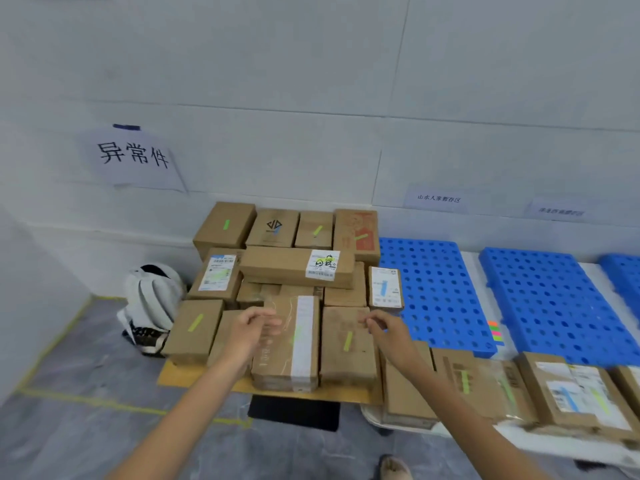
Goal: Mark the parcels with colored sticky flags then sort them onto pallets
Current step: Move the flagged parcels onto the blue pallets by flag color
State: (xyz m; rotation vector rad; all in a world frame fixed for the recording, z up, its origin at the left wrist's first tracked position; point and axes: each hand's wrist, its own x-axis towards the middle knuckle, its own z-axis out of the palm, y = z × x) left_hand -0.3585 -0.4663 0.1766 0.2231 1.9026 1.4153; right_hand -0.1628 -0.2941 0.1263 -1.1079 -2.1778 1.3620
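Observation:
Several brown cardboard parcels are stacked on a cardboard sheet by the wall, most bearing green, blue or orange sticky flags. A long parcel with a white label lies on top of the stack. My left hand hovers over a front parcel with a white strip, fingers loosely curled, holding nothing. My right hand hovers above the neighbouring parcel with a green flag, also without anything in it. A pad of coloured sticky flags lies on the nearest blue pallet.
Two more blue perforated pallets lie to the right. A row of flagged parcels runs along the front right. A white and black bag sits left of the stack. Paper signs hang on the wall. Yellow tape marks the grey floor.

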